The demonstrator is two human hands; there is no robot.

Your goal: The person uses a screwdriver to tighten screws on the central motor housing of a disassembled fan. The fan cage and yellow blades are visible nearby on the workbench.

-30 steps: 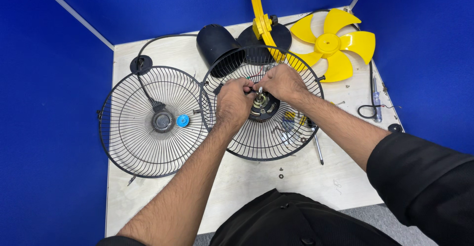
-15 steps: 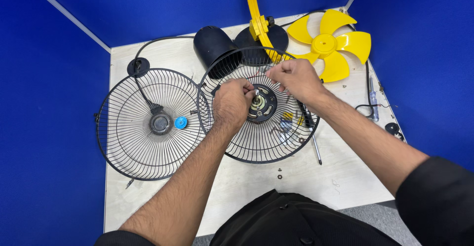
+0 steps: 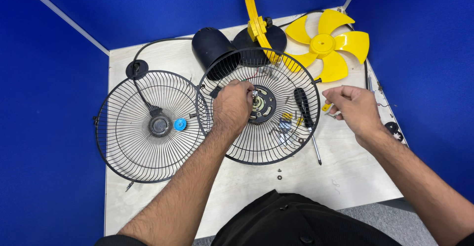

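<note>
Black wire fan guard (image 3: 276, 142) lying flat on the pale plywood table (image 3: 237, 186), its round metal hub (image 3: 261, 103) pinched by the left hand (image 3: 232, 106); the right hand (image 3: 353, 107), loosely curled and apparently empty, hovers near the black-handled screwdriver (image 3: 303, 108), so steadying the hub seems advisable.

Bare forearms, black garment at the torso, dark buttons

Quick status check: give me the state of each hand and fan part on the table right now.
Left hand: gripping the motor hub inside the right grille.
Right hand: off the grille, fingers curled, near a small yellow piece.
Left grille: lying flat, detached.
Yellow blade: off, lying flat.
Screwdriver: lying unheld on the right grille.
</note>
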